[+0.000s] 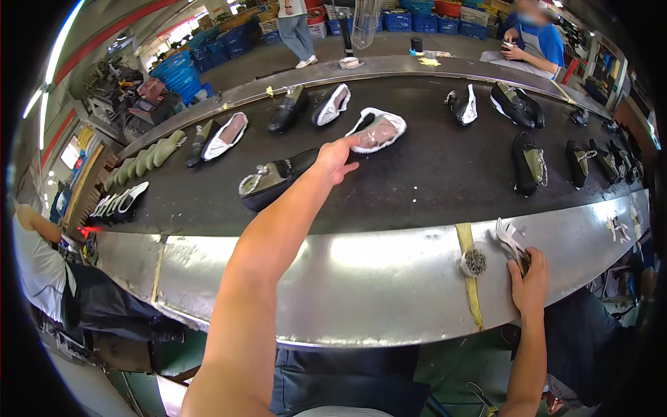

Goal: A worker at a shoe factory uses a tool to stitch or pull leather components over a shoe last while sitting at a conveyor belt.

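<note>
My left hand (337, 158) reaches out over the dark belt, its thumb held apart from the fingers. The fingertips meet the near edge of a shoe (379, 132) with a white rim and a pale pinkish inside; no firm grip shows. Just left of that hand lies a black shoe (278, 182) with an olive inside and a beaded edge. On the metal ledge my right hand (531, 281) is closed round the handles of metal pliers (511, 238), jaws pointing away from me. Left of the pliers stands a small round cup (474, 263) filled with tiny pieces.
Several more black shoes (288, 109) stand along the belt (389, 201). Olive shoe lasts (146, 161) line its left end. Yellow tape (472, 299) crosses the metal ledge (361, 278). A person in blue (545, 45) sits across at the far right; another stands at the back.
</note>
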Motion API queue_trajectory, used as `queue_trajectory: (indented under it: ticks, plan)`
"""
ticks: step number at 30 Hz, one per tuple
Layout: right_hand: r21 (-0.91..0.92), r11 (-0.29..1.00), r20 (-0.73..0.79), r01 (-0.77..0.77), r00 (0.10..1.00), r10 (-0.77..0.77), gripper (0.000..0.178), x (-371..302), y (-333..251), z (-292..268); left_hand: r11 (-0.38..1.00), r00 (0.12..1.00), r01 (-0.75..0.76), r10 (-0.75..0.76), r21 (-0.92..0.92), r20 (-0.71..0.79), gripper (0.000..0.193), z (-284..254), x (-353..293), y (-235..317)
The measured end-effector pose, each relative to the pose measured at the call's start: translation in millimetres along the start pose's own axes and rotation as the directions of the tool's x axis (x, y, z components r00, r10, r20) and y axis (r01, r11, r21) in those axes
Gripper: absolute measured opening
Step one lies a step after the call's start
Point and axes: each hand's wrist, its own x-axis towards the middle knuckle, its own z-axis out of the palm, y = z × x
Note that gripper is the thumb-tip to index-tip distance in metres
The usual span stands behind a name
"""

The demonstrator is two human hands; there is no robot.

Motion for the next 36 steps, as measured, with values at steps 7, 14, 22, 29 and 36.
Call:
queue_trajectory:
  ticks: [7, 14, 22, 29, 36]
  plan:
    - [0.002, 0.999, -0.048, 0.048, 0.998, -0.048, 0.043, -4.0, 7.1, 4.2, 0.901, 0.923, -0.214, 0.313, -0.376, 0.225, 0.052, -90.7, -199.4, 6.3]
    - [-0.082, 0.969, -0.283, 0.231, 0.927, -0.245, 0.047, -17.6, 27.6, 8.3, 0.951, 0.841, -0.305, 0.293, -0.048, 0.455, 0.067, -120.5, -383.5, -74.9]
    - [0.788, 0.554, 0.437, -0.269, 0.879, -0.193, 0.029, -260.1, -113.6, -5.9, 0.792, 0.897, -0.372, 0.173, 0.483, 0.408, 0.076, -117.3, -502.1, -251.2]
    - [0.491, 0.508, 0.869, -0.708, 0.443, -0.222, 0.027, -309.1, -140.4, 4.7, 0.695, 0.797, -0.549, 0.267, 0.464, 0.541, 0.080, -133.3, -575.5, -292.9]
    - [0.605, 0.331, 0.769, -0.724, 0.424, -0.479, 0.045, -313.1, -135.8, -25.4, 0.383, 0.613, -0.788, 0.411, 0.482, 0.675, 0.044, -148.5, -568.1, -288.7]
